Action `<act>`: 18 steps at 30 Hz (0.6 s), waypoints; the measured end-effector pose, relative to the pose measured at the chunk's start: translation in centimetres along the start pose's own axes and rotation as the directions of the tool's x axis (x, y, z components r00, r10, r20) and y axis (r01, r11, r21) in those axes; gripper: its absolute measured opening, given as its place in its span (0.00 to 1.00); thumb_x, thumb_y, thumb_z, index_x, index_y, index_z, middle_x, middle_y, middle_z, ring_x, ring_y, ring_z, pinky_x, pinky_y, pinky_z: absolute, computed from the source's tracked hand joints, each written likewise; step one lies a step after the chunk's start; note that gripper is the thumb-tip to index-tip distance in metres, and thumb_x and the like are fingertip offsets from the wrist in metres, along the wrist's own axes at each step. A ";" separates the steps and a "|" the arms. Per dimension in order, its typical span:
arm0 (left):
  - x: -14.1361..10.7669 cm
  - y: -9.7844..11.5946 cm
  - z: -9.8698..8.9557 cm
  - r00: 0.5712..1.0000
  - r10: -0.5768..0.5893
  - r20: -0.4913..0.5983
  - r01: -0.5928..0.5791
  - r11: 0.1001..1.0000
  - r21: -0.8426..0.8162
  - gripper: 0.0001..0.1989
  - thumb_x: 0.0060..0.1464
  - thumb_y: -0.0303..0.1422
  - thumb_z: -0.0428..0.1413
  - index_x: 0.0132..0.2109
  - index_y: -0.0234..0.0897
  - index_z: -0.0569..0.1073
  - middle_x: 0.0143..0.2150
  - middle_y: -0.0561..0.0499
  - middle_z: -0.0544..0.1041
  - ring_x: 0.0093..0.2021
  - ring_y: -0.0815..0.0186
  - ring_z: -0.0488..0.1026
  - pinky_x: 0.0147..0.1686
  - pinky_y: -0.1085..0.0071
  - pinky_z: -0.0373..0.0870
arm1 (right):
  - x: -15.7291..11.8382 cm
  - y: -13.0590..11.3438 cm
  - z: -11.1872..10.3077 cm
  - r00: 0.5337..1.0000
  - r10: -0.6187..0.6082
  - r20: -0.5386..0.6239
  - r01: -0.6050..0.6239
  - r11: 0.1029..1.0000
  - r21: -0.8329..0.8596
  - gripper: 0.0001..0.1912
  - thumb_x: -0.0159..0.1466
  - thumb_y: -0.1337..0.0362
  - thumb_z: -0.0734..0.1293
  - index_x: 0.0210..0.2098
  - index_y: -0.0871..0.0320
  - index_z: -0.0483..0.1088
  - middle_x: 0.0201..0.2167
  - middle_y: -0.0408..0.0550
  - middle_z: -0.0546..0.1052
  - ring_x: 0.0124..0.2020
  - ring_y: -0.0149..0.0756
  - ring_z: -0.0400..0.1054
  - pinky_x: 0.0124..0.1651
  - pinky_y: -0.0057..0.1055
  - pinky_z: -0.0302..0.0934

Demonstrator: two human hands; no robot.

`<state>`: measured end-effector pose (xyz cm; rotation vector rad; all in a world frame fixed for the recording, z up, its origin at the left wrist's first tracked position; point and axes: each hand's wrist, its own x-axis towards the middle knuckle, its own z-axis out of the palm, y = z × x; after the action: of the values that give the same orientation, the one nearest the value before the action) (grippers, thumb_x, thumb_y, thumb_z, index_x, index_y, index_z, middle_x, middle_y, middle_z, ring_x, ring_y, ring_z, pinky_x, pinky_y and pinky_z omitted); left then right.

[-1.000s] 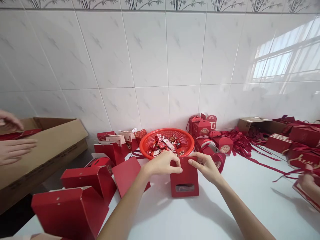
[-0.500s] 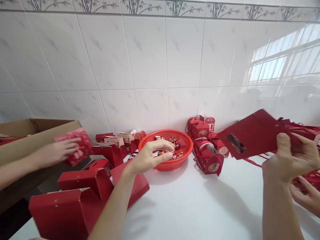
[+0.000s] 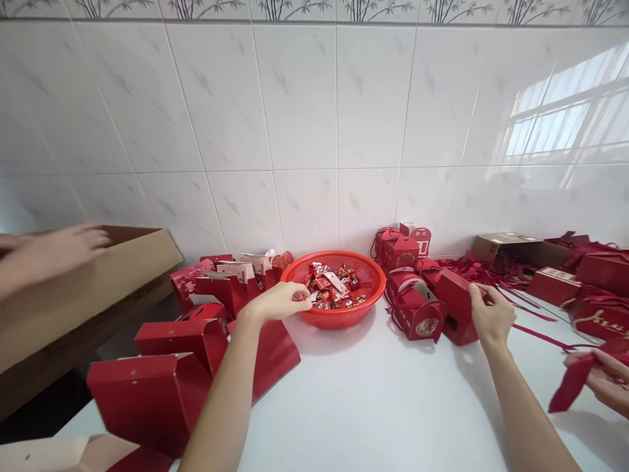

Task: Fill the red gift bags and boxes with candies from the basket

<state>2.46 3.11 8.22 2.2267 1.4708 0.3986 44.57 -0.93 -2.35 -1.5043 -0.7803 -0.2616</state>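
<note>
A: What do we record for surface and room?
B: We note a smooth white table [image 3: 373, 400] against glossy, grey-veined white wall tiles [image 3: 302, 98] with a bamboo-patterned border [image 3: 295, 9]. A round red-orange plastic basket [image 3: 339, 320] containing wrapped sweets [image 3: 339, 282] stands near the wall. At left, a co-worker's blurred hand [image 3: 63, 255] passes an open brown cardboard carton [image 3: 98, 292]; at far right, another hand [image 3: 604, 380] holds a dark red fabric ribbon [image 3: 570, 385].

A: Where is the handled item, and how is it oriented?
B: We find the red rectangular cardboard box [image 3: 455, 298] right of the basket, just beside a ribboned red cardboard box with a gold medallion [image 3: 415, 314]. Its long axis runs close to upright, its windowed face turned leftward.

A: Its appearance?
B: Plain red, straight-edged, with a dark oblong window low on that face.

A: And the hands?
B: The right hand [image 3: 493, 316] pinches the box's upper part between thumb and fingers. The left hand [image 3: 280, 301] is at the basket's near-left rim, fingers curled; we cannot tell whether it grips a sweet.
</note>
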 end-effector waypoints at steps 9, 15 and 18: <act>0.7 -3.2 -1.2 0.982 -0.118 -0.150 0.126 0.991 0.042 0.15 0.55 0.36 0.51 0.45 0.37 0.77 0.48 0.45 0.80 0.47 0.55 0.77 0.45 0.67 0.70 | -3.4 -5.1 0.2 0.834 -0.490 -0.255 0.509 0.861 0.009 0.11 0.65 0.61 0.63 0.41 0.61 0.73 0.48 0.63 0.77 0.52 0.53 0.70 0.58 0.54 0.61; 2.7 -6.5 -0.2 0.928 -0.349 -0.132 0.364 0.924 0.115 0.11 0.50 0.25 0.51 0.39 0.35 0.76 0.48 0.41 0.81 0.49 0.55 0.77 0.43 0.70 0.70 | -9.9 -8.5 2.3 0.654 -0.752 0.079 0.696 0.640 0.325 0.11 0.66 0.69 0.63 0.46 0.55 0.72 0.49 0.57 0.77 0.49 0.45 0.74 0.51 0.42 0.70; 3.7 -8.1 0.6 0.907 -0.414 -0.077 0.421 0.898 0.131 0.12 0.47 0.22 0.51 0.38 0.34 0.75 0.48 0.38 0.80 0.49 0.53 0.77 0.42 0.69 0.71 | -13.1 -8.7 3.5 0.470 -0.847 0.248 0.715 0.530 0.456 0.15 0.66 0.71 0.61 0.51 0.57 0.70 0.50 0.59 0.77 0.50 0.44 0.74 0.49 0.39 0.71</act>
<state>-2.21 9.14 3.54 1.9344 2.0016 0.2095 28.60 -2.46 -3.84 -0.7970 -1.8290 -0.4784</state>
